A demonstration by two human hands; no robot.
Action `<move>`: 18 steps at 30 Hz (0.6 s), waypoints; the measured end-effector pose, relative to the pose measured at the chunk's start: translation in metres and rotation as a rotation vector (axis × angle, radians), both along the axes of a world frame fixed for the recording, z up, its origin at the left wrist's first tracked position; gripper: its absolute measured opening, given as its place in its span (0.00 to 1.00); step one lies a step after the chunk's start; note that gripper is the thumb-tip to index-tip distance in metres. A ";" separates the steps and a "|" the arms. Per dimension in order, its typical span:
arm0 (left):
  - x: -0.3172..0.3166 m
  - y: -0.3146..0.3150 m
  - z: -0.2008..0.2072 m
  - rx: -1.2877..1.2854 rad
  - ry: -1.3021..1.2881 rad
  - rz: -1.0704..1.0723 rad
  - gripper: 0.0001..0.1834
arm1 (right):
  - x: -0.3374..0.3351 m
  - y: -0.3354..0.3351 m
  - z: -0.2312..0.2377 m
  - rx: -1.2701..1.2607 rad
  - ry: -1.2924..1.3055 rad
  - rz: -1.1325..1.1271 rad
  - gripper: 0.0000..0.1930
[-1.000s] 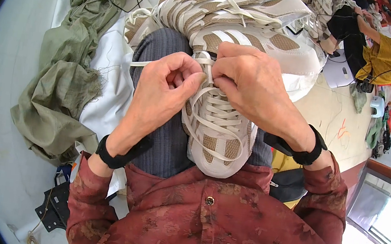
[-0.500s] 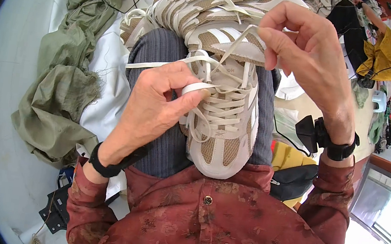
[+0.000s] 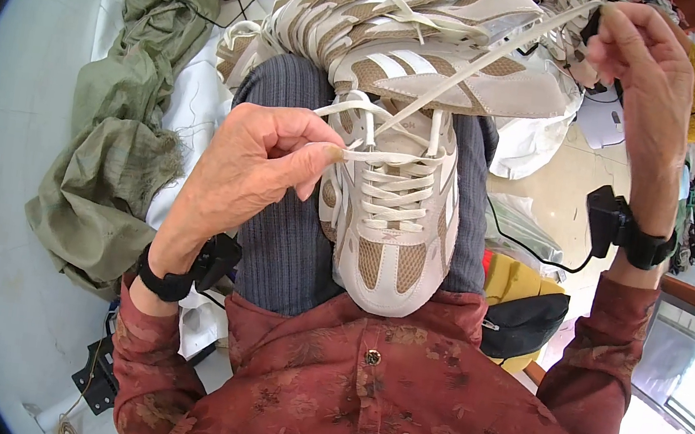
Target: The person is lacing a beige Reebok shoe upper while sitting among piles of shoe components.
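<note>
A beige and white sneaker (image 3: 389, 266) rests on my lap between my thighs, its toe toward me. A flat off-white shoelace (image 3: 462, 78) runs through its eyelets in crossed rows. My right hand (image 3: 644, 67), raised at the upper right, pinches the lace's far end, and that stretch runs taut up from the shoe's tongue. Beside the top eyelets, my left hand (image 3: 272, 159) pinches another part of the lace between thumb and forefinger. Both wrists carry black straps with small black devices.
Beyond my knees lies a heap of similar shoe uppers (image 3: 392, 12). Olive cloth (image 3: 108, 168) is piled at the left. A yellow and black bag (image 3: 520, 306) sits by my right thigh, near a black cable (image 3: 511, 243). Yellow clothing of another person shows at the upper right.
My right hand has moved up and to the right, drawing the lace out long and straight. The loose loop by my left hand has gone. My left hand has shifted slightly left.
</note>
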State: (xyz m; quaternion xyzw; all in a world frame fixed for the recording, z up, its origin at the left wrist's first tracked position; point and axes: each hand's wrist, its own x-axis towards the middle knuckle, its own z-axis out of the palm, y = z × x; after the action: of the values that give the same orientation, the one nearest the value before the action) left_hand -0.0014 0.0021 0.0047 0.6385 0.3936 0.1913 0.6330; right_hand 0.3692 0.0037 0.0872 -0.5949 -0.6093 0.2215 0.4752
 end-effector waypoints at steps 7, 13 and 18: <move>0.001 0.015 0.005 0.124 0.011 -0.212 0.10 | 0.071 0.002 0.014 0.114 0.005 -0.154 0.12; 0.012 0.017 -0.005 0.147 -0.047 -0.210 0.10 | 0.087 -0.009 0.028 0.198 -0.027 -0.291 0.13; 0.014 0.017 -0.017 0.249 -0.045 -0.192 0.09 | 0.087 -0.013 0.035 0.283 0.012 -0.441 0.14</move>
State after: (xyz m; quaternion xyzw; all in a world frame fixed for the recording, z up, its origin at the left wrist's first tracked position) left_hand 0.0126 0.0190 -0.0128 0.7423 0.2898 0.1915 0.5730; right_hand 0.4564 -0.0097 0.1220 -0.6397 -0.4871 0.0287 0.5938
